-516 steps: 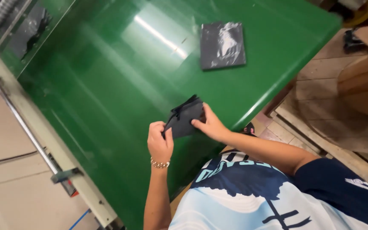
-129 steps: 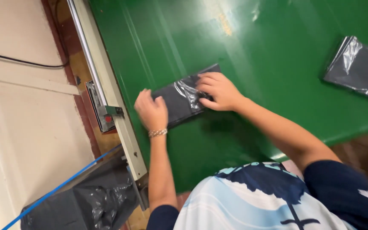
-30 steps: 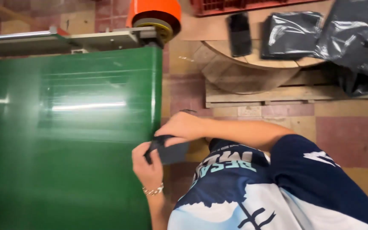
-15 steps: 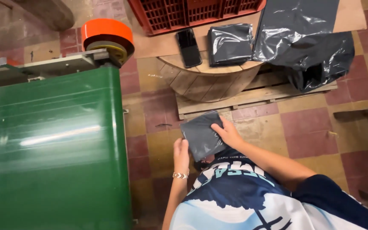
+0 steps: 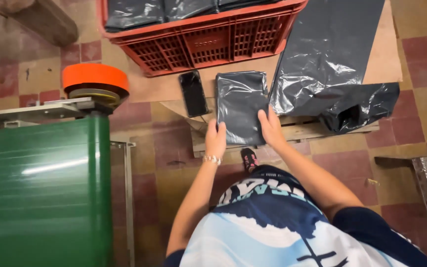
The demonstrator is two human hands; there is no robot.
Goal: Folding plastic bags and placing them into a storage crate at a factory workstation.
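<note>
- We are holding a folded black plastic packet out in front of us with both hands; our left hand is curling its fingers over the near left edge and our right hand is gripping the near right edge, thumb on top.
- The packet is hanging over, or already touching, the stack of the same packets on the cardboard-topped pallet; we cannot tell which.
- We are judging that the slick film could slide out of such an edge-only pinch, or that the fold could be springing open as we let go.
- A black phone is lying just beside the packet on the left; a sideways nudge could be pushing it off the board.
- A loose black bag is spreading on the right, and its edge could be getting trapped under the packet.
- Further off, a red crate is holding more packets.
- Compared with half a second ago, we are now stretching our arms forward; the packet was close against our chest then and is now out over the stack, while the green conveyor is sitting further to our left.
</note>
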